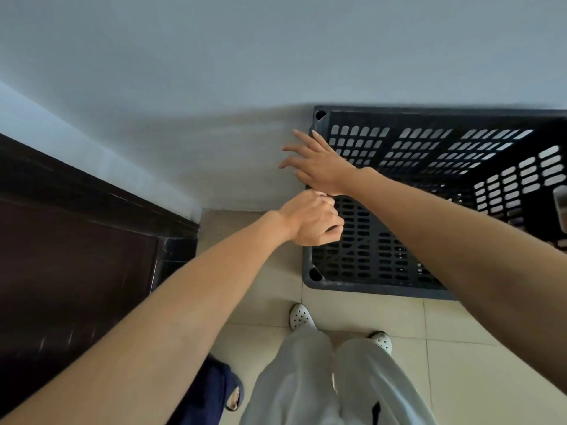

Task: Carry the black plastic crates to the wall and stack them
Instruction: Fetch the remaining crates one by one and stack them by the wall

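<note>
Against the wall stands the black plastic crate — left hand clamped on its left rim, right hand spread open just beyond — far corner.

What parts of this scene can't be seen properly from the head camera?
- Black crate: its right side runs off the frame edge, and the right forearm covers part of it.
- Anything stacked beneath the crate: hidden by the crate itself.
- Left hand fingertips: curled over the crate's rim, out of sight.
- Right hand palm: faces away.
- Pale object at the right edge: cut off, unidentifiable.
</note>
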`<state>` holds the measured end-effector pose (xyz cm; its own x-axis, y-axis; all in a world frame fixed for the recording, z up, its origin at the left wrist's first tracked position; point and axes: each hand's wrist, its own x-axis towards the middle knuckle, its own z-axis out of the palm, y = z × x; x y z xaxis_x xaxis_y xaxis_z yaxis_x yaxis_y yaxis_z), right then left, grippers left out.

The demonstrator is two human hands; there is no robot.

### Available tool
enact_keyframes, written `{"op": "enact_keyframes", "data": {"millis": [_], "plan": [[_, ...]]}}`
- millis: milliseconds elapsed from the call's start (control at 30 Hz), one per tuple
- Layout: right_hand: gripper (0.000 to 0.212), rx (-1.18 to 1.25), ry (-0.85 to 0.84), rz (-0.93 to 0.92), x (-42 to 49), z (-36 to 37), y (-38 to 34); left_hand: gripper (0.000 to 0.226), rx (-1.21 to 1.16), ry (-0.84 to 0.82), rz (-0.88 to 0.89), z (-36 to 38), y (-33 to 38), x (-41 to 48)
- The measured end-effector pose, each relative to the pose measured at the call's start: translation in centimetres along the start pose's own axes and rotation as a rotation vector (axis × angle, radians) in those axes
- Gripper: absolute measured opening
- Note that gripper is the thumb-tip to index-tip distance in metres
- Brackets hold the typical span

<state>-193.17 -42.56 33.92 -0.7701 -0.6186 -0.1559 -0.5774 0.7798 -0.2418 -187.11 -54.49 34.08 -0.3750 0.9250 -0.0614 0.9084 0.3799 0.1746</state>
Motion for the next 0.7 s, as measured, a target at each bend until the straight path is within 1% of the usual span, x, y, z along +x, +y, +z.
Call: {"op": "enact_keyframes", "data": {"millis": [167,300,433,533,567,600,633,700], "plan": [[0.040,-0.002,0.011,0.006,0.1,0.0,0.2,0.034,0.009,-0.015,-0.012,-0.1,-0.2,0.2],[0.040,-0.048,-0.008,0.026,-0.3,0.4,-0.5,0.034,0.065,-0.081,-0.032,0.1,0.8,-0.4],[0.050,-0.081,-0.073,0.072,-0.6,0.0,-1.2,0.032,0.077,-0.154,-0.152,-0.2,1.4,0.1],[0.056,0.055,-0.008,0.124,-3.9,-0.1,-2.2,0.027,-0.007,-0.131,-0.274,-0.1,2.6,0.6],[0.058,0.120,0.015,0.156,-5.7,-0.1,-2.2,0.028,0.001,-0.141,-0.305,-0.1,3.0,0.8],[0.061,0.175,0.016,0.205,-7.6,-0.2,-1.9,0.030,0.039,-0.187,-0.321,-0.1,3.3,1.1],[0.064,0.214,-0.012,0.275,-9.4,-0.3,-1.2,0.030,0.084,-0.254,-0.332,-0.3,3.4,1.4],[0.066,0.267,-0.137,0.479,-13.1,-0.7,0.8,0.031,0.121,-0.381,-0.374,-0.9,3.3,2.2]]}}
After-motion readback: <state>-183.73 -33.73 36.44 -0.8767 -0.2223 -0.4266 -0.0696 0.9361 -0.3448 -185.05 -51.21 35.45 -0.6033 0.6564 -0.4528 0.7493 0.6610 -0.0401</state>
